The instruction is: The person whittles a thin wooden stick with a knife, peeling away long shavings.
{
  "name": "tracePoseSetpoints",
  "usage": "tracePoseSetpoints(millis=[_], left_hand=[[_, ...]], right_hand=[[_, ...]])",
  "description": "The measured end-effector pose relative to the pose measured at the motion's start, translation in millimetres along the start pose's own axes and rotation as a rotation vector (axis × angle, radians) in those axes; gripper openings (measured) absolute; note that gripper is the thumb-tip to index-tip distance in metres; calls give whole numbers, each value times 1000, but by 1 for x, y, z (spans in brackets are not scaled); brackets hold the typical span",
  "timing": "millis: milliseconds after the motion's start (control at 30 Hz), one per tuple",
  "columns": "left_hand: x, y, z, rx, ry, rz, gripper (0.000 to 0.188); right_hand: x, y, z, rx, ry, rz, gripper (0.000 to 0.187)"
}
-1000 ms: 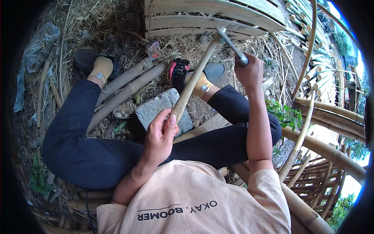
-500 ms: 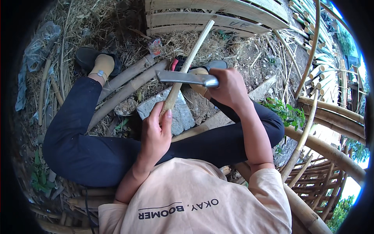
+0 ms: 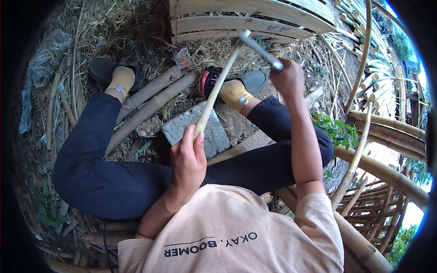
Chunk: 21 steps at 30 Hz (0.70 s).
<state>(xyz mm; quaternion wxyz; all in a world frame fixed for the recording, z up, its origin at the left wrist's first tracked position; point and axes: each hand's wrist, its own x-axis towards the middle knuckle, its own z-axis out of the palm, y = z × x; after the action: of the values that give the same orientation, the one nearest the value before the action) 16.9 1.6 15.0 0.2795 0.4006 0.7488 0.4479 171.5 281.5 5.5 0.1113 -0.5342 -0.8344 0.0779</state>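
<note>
My left hand (image 3: 187, 157) is closed around the near end of a pale, peeled wooden stick (image 3: 217, 86), which slants away up to the right. In my right hand (image 3: 288, 78) is the handle of a large knife (image 3: 261, 51), its blade lying against or just by the stick's far end. Whether the blade touches the wood there I cannot tell. Below the stick, between my legs, sits a grey stone block (image 3: 193, 132). A red and black object (image 3: 209, 81), partly covered by the stick, lies next to my right shoe (image 3: 253, 82).
A slatted wooden crate (image 3: 246, 22) stands ahead. Bamboo poles (image 3: 152, 107) lie on the straw-covered ground by my left foot. More cut bamboo (image 3: 375, 86) is stacked at the far right, near a bamboo frame (image 3: 387, 170). A crumpled plastic bag (image 3: 49, 57) lies far left.
The knife has moved away from me along the stick, from its middle to its far end, with my right hand going forward and right. My left hand keeps its hold, shifted slightly right.
</note>
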Motion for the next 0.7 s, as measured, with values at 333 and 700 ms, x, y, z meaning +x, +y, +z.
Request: tracePoseSetpoints(millis=[333, 700], left_hand=[[9, -7, -3, -114, -43, -27, 15], [16, -29, -16, -483, -232, -300, 21]], right_hand=[[-18, -10, -24, 101, -95, -52, 28], [-57, -60, -11, 144, -414, -421, 16]])
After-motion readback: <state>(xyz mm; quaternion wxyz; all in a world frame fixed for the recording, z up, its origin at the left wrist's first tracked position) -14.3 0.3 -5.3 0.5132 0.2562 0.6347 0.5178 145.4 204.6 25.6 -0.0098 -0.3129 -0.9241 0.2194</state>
